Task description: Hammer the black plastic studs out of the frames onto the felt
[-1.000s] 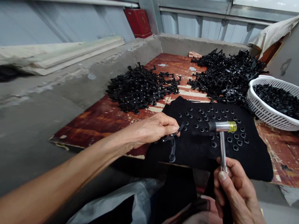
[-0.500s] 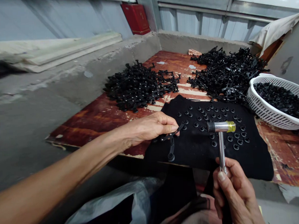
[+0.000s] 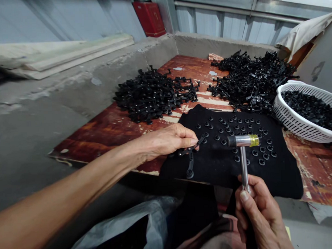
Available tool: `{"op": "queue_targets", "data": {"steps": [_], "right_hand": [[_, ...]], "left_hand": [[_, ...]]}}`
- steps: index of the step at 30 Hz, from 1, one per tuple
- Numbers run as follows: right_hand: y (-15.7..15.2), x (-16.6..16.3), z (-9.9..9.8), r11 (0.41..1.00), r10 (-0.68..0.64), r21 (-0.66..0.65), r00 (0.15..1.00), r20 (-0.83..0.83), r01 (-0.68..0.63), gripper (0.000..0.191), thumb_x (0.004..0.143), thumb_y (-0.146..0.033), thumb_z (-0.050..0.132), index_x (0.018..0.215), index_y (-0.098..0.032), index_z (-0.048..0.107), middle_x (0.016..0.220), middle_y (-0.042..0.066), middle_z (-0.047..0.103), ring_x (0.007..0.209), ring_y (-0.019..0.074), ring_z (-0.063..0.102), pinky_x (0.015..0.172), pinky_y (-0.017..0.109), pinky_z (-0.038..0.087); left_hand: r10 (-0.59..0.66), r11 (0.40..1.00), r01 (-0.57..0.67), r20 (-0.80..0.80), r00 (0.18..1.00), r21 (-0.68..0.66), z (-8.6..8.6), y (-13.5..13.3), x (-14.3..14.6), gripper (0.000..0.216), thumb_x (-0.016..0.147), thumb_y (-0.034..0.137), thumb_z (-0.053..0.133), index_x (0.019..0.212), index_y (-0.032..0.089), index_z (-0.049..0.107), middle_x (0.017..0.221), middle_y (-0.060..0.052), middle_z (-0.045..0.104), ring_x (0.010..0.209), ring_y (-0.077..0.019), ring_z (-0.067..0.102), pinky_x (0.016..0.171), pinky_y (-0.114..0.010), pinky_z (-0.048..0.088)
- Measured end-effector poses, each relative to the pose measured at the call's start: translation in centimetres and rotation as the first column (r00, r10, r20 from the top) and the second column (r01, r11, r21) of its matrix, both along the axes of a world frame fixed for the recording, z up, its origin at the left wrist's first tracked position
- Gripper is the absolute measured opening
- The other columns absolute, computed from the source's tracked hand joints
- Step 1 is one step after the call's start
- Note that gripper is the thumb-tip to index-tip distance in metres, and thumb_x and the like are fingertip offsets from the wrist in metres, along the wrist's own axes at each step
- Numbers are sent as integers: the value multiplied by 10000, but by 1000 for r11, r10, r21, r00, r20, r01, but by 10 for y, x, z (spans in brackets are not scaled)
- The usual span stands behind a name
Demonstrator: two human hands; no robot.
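Note:
My left hand [image 3: 180, 139] pinches a black jointed plastic arm piece [image 3: 191, 160] at the left side of a black cloth [image 3: 211, 170]. One limb of the piece hangs down to a round end, and another points up to the right. My right hand [image 3: 260, 212] is wrapped round the handle of a small mallet [image 3: 243, 140], upright in front of me. Its head is metal with a dark face on the left and a yellow one on the right. Several small black round caps [image 3: 217, 138] lie spread over the cloth.
A heap of black jointed pieces [image 3: 154, 94] lies at the left on the worn red-brown board [image 3: 95, 130]. A larger black heap [image 3: 254, 78] is at the back right. The white slotted basket [image 3: 293, 116] at right holds many small black parts. A low concrete wall [image 3: 80, 94] borders the board.
The mallet in my right hand has shifted slightly to the left. My left hand keeps its pinch on the black piece, nearly still.

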State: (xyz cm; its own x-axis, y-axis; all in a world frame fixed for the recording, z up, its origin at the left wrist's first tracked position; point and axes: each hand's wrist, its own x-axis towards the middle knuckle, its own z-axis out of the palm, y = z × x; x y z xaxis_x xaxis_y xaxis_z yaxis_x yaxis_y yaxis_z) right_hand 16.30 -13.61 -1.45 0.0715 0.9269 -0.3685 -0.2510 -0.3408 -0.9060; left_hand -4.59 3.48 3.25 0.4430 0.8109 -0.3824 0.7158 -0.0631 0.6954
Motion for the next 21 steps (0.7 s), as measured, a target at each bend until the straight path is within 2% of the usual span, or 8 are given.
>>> {"op": "queue_targets", "data": {"steps": [5,8,10,11,13,16,18,21], "right_hand": [[-3,7,-5,999,46,8,998,34,-46,377,917,-572,575,1096,-240,570,595,-107,386,425,38,322,379,117,292],[2,20,-7,978,125,126,949,289,-167,348,999,-444,487,1286,-257,547,777,-6,612,604,106,590,519,176,509],[9,27,-6,912,143,255,833,535,-321,430,1026,-316,438,1455,-287,426,1171,91,671,1006,186,674,814,276,584],[14,30,-4,861,123,313,761,637,-401,494,1026,-250,422,1511,-310,350,1353,99,603,1189,207,612,952,325,545],[25,31,4,756,46,391,639,768,-525,620,1003,-132,397,1563,-338,230,1528,83,463,1369,221,473,1092,401,444],[43,27,18,670,-40,392,497,867,-630,660,936,-39,367,1566,-208,273,1479,179,502,1322,282,533,1067,492,461],[51,23,26,665,-50,324,392,918,-673,629,893,-22,346,1519,-79,370,1341,257,595,1239,342,603,1003,555,498],[58,20,34,679,-14,183,236,972,-711,648,844,1,325,1487,-8,405,1136,273,679,1140,381,664,935,603,523]], "left_hand": [[9,1000,-9,-8,1000,-2,-1,0,1,362,666,482,512,662,158,674,543,40,394,551,-113,330,546,-258,218],[15,1000,-15,-29,999,-5,-4,0,1,365,659,491,506,654,163,666,534,43,375,539,-112,318,538,-260,205],[21,1000,-21,-40,999,5,-6,1,0,363,654,493,508,656,168,671,527,44,367,534,-113,315,533,-262,201],[27,1000,-26,-42,999,9,-6,1,0,361,652,493,511,654,170,673,524,43,365,532,-114,314,530,-262,200],[44,999,-44,-35,998,8,-6,2,1,352,645,488,517,654,173,675,523,40,383,534,-117,327,528,-262,205],[75,997,-75,-5,997,-23,-5,2,3,329,633,473,532,655,175,670,541,26,457,554,-130,388,533,-259,232],[86,995,-85,13,996,-46,-4,3,4,300,620,445,542,647,174,669,544,20,488,565,-138,418,539,-259,252],[81,994,-78,37,996,-72,-2,4,6,259,606,401,557,621,167,668,537,20,501,563,-133,423,552,-259,269]]}}
